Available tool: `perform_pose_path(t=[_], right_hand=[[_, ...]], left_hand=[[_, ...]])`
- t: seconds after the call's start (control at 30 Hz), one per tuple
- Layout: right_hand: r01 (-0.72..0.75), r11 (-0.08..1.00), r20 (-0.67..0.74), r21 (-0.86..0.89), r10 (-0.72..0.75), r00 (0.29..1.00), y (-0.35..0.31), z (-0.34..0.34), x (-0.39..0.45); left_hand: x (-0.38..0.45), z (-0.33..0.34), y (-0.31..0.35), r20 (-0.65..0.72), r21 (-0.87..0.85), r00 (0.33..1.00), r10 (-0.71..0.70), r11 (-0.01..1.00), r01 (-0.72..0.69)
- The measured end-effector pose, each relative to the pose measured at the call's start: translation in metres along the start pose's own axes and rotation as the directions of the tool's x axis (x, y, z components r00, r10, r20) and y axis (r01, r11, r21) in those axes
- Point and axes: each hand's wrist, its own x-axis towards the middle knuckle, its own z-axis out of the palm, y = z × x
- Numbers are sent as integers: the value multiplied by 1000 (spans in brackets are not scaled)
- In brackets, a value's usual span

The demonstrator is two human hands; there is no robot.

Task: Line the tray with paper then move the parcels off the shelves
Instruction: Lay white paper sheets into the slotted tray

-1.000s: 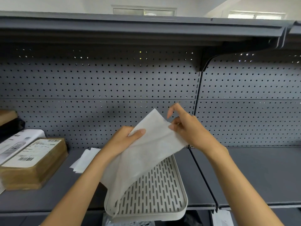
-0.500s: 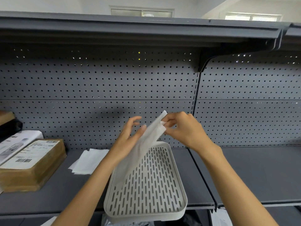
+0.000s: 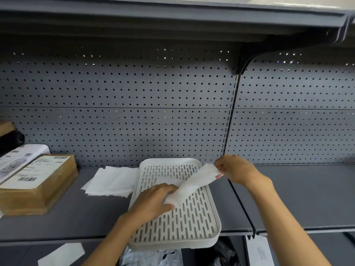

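A white slotted tray (image 3: 192, 227) lies on the grey shelf, its front edge overhanging. Over it I stretch a white sheet of paper (image 3: 194, 184), bunched into a narrow band. My left hand (image 3: 153, 200) grips the sheet's lower end above the tray's left half. My right hand (image 3: 233, 170) pinches the upper end just past the tray's right rim. A brown parcel with a white label (image 3: 38, 181) lies at the left of the shelf, and a white box (image 3: 17, 160) sits behind it.
A loose pile of white paper sheets (image 3: 113, 181) lies between the brown parcel and the tray. A black item (image 3: 11, 139) sits at the far left. The shelf (image 3: 307, 198) runs on to the right; bagged items (image 3: 153, 256) show on the shelf below.
Both hands have come down with the sheet from chest height to just above the tray. The sheet, first spread wide, is now bunched and stretched between them. My view tilted downward.
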Motion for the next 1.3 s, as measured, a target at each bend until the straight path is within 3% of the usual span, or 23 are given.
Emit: perform_pose_path(t=[0.17, 0.3, 0.37, 0.47, 0.53, 0.63, 0.73, 0.9, 1.07, 1.3], right_hand=[[-65, 993, 24, -102, 68, 997, 6, 3, -17], [-34, 997, 25, -68, 36, 999, 14, 12, -22], [56, 998, 130, 10, -57, 990, 15, 17, -21], [173, 979, 342, 106, -199, 919, 8, 30, -24], [207, 973, 388, 99, -229, 893, -1, 43, -26], [264, 965, 339, 8, -251, 907, -12, 62, -28], [328, 943, 214, -63, -308, 927, -16, 72, -29], [207, 973, 83, 107, -216, 973, -5, 67, -29], [137, 969, 63, 206, -153, 986, 2, 65, -19], [125, 982, 21, 142, -129, 991, 5, 54, -20]], left_hand=[[4, 8, -7, 89, -85, 996, 16, 996, -8], [6, 10, -13, 132, -132, 991, 12, 991, 5], [6, 7, -15, 189, -177, 982, 12, 984, 22], [10, -3, -16, 304, -131, 953, -8, 990, 50], [13, -9, -14, 328, -103, 944, -22, 993, 60], [15, -14, -15, 287, -174, 958, -5, 983, 57], [11, -16, -18, 157, -207, 988, -1, 978, 34], [2, -18, -24, 61, -152, 997, -36, 987, 45], [2, -24, -33, -14, -236, 997, -82, 969, 77], [1, -37, -37, -59, -277, 996, -69, 959, 50]])
